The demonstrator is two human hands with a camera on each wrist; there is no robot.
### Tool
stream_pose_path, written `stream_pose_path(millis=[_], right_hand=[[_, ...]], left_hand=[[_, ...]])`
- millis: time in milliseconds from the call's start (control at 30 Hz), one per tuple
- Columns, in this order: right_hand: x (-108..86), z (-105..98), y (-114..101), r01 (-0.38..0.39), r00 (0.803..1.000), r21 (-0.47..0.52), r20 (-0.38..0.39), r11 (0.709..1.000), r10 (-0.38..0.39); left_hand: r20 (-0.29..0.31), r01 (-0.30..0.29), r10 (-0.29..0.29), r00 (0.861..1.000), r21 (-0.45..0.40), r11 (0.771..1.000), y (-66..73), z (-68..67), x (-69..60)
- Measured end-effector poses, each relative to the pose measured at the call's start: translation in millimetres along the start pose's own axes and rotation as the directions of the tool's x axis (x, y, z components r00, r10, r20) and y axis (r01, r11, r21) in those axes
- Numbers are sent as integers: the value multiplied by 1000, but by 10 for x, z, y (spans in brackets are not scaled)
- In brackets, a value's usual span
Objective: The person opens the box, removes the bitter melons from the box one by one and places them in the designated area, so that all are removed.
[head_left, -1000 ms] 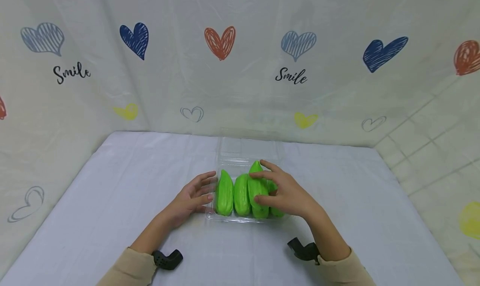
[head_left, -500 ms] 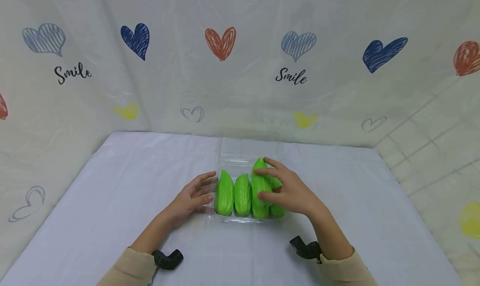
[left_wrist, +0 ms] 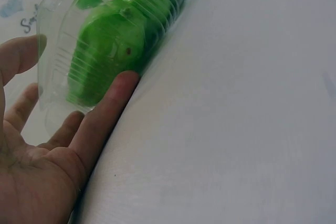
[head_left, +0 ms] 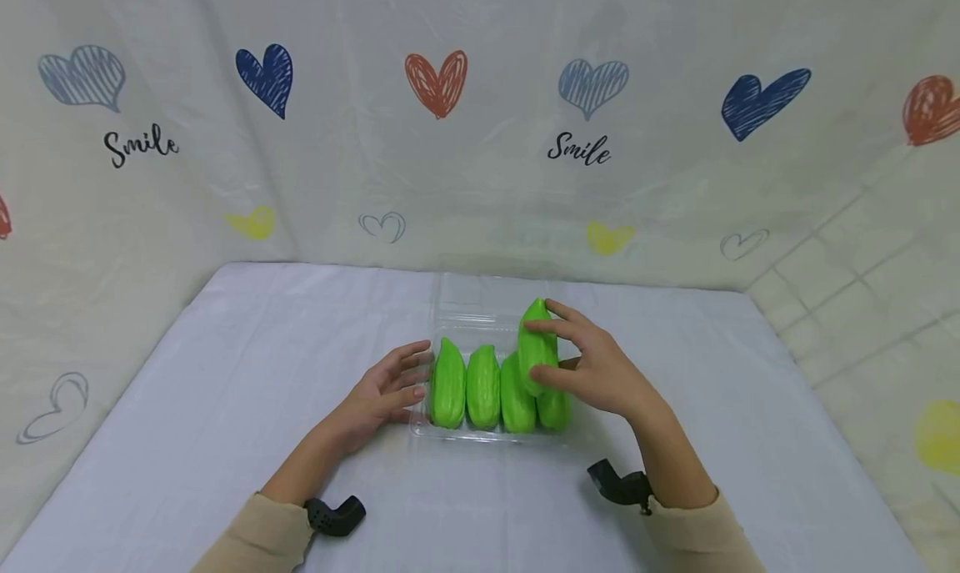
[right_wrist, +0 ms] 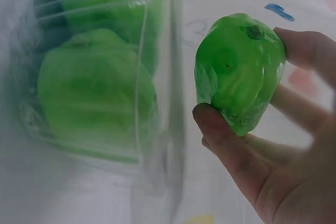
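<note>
A clear plastic clamshell box (head_left: 489, 438) stands on the table with its lid raised at the back. Several bright green, lightly ridged gourds (head_left: 449, 385) lie side by side in it, pointed ends mostly away from me. My right hand (head_left: 596, 360) pinches another green gourd (head_left: 537, 348) between thumb and fingers, above the right end of the row. In the right wrist view this gourd (right_wrist: 239, 69) shows its stem end, apart from the box wall. Against the box's left side rests my left hand (head_left: 378, 398), its fingers extended and a fingertip low on the plastic (left_wrist: 113, 85).
The transparent lid (head_left: 491, 302) stands at the back of the box near the curtain (head_left: 495, 181) printed with hearts. A white cloth (head_left: 300, 339) covers the table. Both wrists carry a black camera mount (head_left: 621, 483).
My right hand has lifted the gourd up and to the right, uncovering the gourds beneath it. My left hand has stayed in place at the box.
</note>
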State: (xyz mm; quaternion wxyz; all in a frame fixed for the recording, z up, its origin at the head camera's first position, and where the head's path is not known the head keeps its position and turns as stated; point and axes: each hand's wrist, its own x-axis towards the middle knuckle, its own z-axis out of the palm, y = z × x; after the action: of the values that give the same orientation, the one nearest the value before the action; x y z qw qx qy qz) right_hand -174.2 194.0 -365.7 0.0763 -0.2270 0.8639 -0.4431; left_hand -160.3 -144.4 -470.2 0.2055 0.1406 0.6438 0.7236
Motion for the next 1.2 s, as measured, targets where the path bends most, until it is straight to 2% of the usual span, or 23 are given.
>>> stream_pose_path(millis=[433,1200], right_hand=[[-16,-184,93,-21,997,-23,-70,999,20],[-20,-317,204,-42,992,-48,-118,998,36]], left_hand=[[0,4,-4,1000,1,1000,-9,-6,8],[5,-2,2,1000,-12,1000,3,0,8]])
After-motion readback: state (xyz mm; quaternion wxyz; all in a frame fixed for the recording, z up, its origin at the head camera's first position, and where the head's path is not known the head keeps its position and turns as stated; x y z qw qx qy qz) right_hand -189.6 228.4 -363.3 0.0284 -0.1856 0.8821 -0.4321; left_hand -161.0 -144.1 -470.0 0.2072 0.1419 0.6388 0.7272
